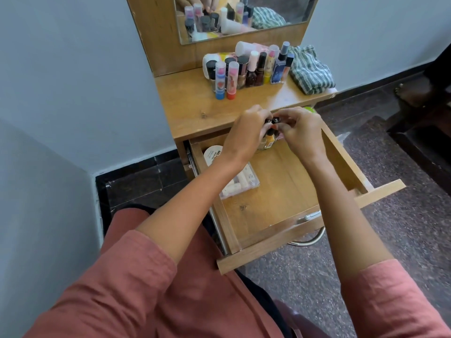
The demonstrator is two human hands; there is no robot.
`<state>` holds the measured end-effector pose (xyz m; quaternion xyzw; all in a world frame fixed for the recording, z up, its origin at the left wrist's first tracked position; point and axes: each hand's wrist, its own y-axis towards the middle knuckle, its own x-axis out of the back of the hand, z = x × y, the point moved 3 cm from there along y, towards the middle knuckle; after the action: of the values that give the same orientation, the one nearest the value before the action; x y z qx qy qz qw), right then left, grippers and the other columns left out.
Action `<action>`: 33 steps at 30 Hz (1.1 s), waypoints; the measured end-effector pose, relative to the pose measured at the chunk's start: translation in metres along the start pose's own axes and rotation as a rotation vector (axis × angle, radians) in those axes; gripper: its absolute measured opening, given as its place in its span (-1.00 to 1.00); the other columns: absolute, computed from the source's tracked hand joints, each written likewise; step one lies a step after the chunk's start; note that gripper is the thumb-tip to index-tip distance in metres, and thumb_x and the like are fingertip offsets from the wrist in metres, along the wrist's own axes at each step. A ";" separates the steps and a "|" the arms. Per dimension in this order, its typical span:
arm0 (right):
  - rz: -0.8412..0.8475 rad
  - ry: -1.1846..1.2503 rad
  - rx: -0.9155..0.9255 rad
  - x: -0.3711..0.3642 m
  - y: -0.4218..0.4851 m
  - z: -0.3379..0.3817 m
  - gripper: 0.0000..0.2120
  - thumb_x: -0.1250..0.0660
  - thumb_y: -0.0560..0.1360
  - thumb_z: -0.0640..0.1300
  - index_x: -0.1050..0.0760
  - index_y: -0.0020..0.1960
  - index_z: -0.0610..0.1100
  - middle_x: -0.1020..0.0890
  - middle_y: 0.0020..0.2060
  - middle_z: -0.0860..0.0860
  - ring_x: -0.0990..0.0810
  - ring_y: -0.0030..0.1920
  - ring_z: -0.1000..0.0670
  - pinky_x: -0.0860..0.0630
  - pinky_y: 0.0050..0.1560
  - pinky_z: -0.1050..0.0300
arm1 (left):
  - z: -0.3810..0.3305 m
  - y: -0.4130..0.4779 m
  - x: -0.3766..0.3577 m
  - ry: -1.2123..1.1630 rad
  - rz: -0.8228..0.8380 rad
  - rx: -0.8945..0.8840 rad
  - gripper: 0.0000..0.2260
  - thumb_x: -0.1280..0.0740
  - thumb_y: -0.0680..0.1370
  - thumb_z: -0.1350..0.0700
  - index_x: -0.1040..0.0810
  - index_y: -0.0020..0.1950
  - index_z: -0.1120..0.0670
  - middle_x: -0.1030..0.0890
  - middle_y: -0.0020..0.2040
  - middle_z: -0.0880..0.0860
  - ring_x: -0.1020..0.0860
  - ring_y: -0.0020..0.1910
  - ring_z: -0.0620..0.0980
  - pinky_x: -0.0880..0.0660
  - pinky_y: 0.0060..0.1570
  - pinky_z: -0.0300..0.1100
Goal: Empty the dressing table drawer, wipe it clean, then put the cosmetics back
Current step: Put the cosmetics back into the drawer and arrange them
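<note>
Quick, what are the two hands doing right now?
Left hand: closed on small nail polish bottles.
Right hand: closed on the same cluster of bottles.

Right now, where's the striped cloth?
The striped cloth lies bunched at the right end of the dressing table top, just right of the cluster of cosmetic bottles, below the mirror.

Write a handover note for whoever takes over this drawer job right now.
Left hand and right hand: both have a grip on small bottles over the back of the open drawer.
On the tabletop: a cluster of cosmetics and a striped cloth.
In the drawer: a round white tub and a clear box.
Left: can't tell from this view whether it has been wiped.
</note>
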<state>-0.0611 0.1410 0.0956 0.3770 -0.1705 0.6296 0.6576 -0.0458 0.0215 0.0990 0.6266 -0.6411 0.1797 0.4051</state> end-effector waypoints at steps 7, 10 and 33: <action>0.022 -0.020 -0.051 -0.025 -0.005 -0.022 -0.75 -0.35 0.40 -0.39 -0.58 0.07 -0.31 -0.58 -0.03 -0.24 -0.60 -0.06 -0.10 -0.41 -0.02 0.40 | 0.019 -0.006 -0.025 0.043 0.027 0.004 -0.79 -0.24 0.56 0.21 -0.53 0.16 0.23 -0.55 0.10 0.16 -0.49 0.11 0.08 -0.38 0.06 -0.18; 0.030 -0.041 -0.042 -0.031 -0.004 -0.026 -0.75 -0.34 0.40 -0.40 -0.57 0.08 -0.32 -0.58 -0.03 -0.24 -0.60 -0.04 -0.13 -0.49 0.03 0.28 | 0.023 -0.006 -0.034 0.071 0.021 -0.002 -0.78 -0.23 0.57 0.21 -0.52 0.18 0.24 -0.55 0.11 0.16 -0.47 0.12 0.10 -0.39 0.08 -0.13; 0.058 -0.046 -0.073 -0.046 -0.003 -0.022 -0.69 -0.22 0.40 -0.44 -0.57 0.09 -0.28 -0.56 0.01 -0.22 -0.56 0.03 -0.17 -0.51 0.08 -0.03 | 0.038 -0.014 -0.045 0.003 -0.041 0.093 -0.77 -0.21 0.57 0.27 -0.50 0.21 0.25 -0.54 0.12 0.18 -0.50 0.15 0.11 -0.48 0.09 -0.04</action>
<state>-0.0703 0.1245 0.0480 0.3620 -0.2193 0.6330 0.6482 -0.0491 0.0211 0.0384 0.6576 -0.6182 0.2018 0.3803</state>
